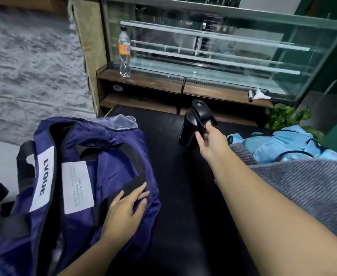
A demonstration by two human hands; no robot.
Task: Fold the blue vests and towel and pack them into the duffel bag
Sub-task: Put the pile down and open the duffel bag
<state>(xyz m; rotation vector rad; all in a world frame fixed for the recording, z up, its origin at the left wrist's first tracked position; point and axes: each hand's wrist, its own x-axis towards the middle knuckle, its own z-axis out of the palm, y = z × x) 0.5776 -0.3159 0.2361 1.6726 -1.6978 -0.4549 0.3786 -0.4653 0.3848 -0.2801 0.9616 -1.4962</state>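
Right hand [210,143] grips black bottle [193,124] beside vests [287,144].

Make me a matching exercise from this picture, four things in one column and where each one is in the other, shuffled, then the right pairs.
Things:
1. duffel bag
2. black bottle
3. clear plastic bottle
4. light blue vests

Places:
A. on the wooden shelf by the glass case
B. under the flat left hand
C. heaped at far right
D. held by the right hand

Pairs: 1-B, 2-D, 3-A, 4-C
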